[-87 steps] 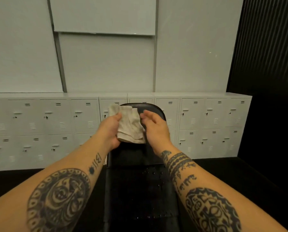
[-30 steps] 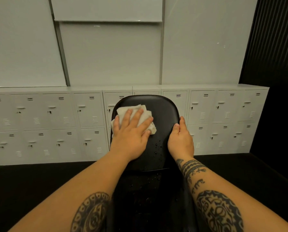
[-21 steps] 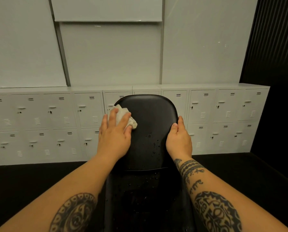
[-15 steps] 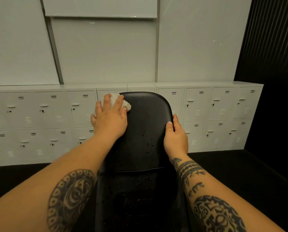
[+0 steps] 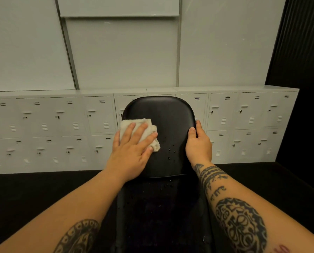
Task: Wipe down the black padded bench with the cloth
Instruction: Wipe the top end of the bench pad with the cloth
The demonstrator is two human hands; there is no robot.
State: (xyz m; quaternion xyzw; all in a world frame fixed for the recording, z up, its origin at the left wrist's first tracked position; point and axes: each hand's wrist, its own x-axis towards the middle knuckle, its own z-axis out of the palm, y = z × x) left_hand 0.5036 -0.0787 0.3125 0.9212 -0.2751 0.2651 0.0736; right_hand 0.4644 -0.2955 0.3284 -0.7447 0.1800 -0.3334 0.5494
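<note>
The black padded bench [image 5: 163, 114] is shown at frame centre, its raised upper pad being wiped along the left side, where a folded white cloth [image 5: 132, 124] is pressed flat under the spread fingers of the left hand [image 5: 132, 150]; the pad's right edge is gripped by the right hand [image 5: 198, 145]. Water droplets [image 5: 171, 152] are seen unwiped mid-pad and on the lower pad [image 5: 152, 207], so most of the job is judged undone. Grey lockers [image 5: 61, 125] are lined up behind

- 1 black padded bench [image 5: 170, 115]
- 1 cloth [image 5: 125, 125], folded
- 2 hands: left hand [image 5: 132, 152], right hand [image 5: 198, 145]
- 2 rows of lockers [image 5: 61, 123], perhaps ten doors in the upper row, a few hidden from view
- several water droplets [image 5: 170, 150]
- 4 white wall panels [image 5: 121, 55]
- 1 dark ribbed wall [image 5: 302, 42]
</note>
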